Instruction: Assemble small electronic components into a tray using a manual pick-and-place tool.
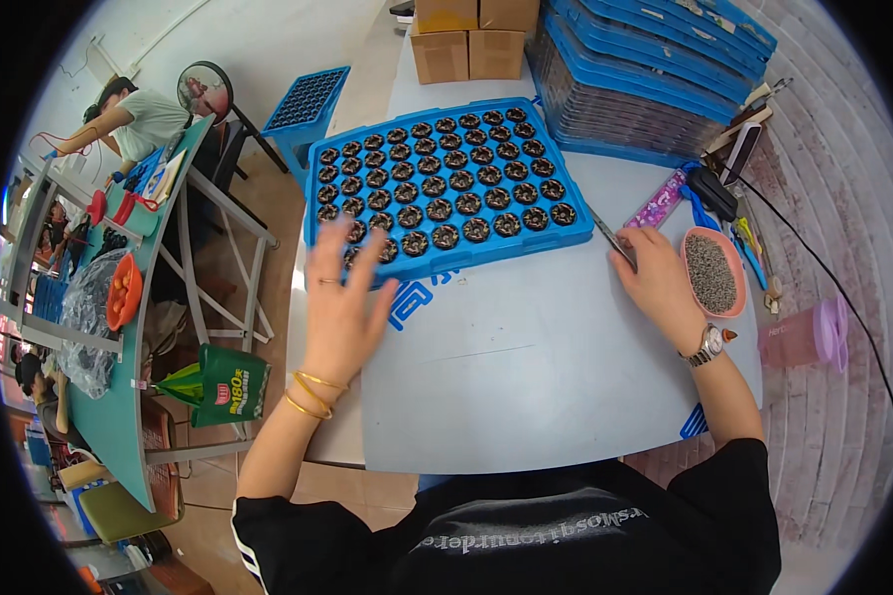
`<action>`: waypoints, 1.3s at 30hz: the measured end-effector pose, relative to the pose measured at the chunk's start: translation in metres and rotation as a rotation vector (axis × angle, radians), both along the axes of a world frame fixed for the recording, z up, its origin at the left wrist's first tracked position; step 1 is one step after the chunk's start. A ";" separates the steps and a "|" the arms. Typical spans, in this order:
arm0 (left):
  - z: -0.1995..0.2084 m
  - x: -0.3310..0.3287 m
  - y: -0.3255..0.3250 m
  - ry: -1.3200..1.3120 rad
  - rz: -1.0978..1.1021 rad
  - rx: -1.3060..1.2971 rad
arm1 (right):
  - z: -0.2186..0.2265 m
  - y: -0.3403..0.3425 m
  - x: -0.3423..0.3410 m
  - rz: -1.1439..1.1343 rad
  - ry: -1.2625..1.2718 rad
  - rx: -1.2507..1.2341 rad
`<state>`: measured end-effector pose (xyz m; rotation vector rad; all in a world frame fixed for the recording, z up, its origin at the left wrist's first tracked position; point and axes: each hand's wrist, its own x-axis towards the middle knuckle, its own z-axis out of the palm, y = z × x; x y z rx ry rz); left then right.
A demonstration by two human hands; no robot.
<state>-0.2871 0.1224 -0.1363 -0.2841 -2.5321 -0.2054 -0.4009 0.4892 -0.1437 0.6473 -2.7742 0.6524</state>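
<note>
A blue plastic tray [506, 250] lies on the grey table, filled with rows of small round black parts [433, 186] with metallic centres. Over its near left corner is my left hand [342, 302], fingers spread and slightly blurred, holding nothing. Right of the tray, my right hand [660, 283] rests near the table surface, its fingers closed on slim metal tweezers [597, 226] that point toward the tray's right edge. Beside that hand sits a pink bowl [732, 309] of small grey pieces [709, 273].
Stacked blue trays [645, 99] and cardboard boxes [466, 55] stand at the back. A purple patterned strip [657, 200], a black device [712, 192] and a pink cup [804, 335] are at right. Another blue tray [308, 99] stands behind left. People work at a green table [109, 426].
</note>
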 end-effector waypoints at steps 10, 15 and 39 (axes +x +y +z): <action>-0.015 -0.026 0.052 -0.089 -0.189 0.110 | 0.012 0.045 0.003 0.047 -0.198 -0.038; -0.009 -0.027 0.050 -0.189 -0.174 0.232 | 0.038 0.048 0.017 0.056 -0.806 -0.622; 0.039 -0.068 0.001 -0.655 -0.424 0.403 | 0.033 -0.079 -0.169 -0.102 -0.500 -0.297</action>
